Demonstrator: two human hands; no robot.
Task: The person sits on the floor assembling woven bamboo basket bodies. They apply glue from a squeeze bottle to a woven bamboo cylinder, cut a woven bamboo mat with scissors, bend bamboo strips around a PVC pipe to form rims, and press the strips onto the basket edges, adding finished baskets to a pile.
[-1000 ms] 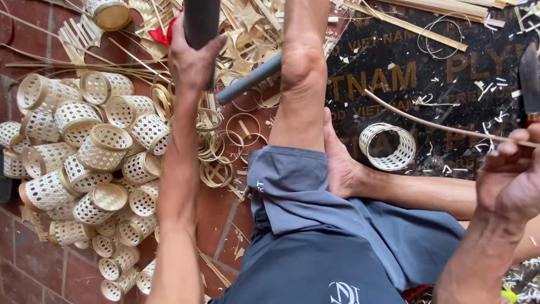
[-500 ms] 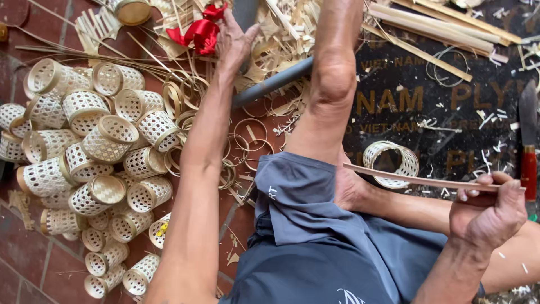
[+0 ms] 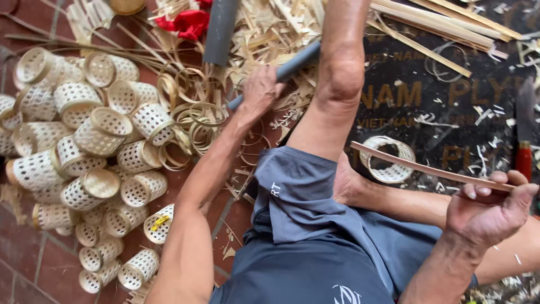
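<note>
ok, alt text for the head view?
Seated person's right hand pinches a thin bamboo strip; the left hand reaches a grey tube on the floor. Small woven bamboo baskets are heaped beside loose bamboo rings.

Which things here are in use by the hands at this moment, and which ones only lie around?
In use:
- bamboo strip, held in right hand
- grey tube, under left hand

Lying around:
- woven baskets
- bamboo rings
- red-handled knife
- red cloth
</note>
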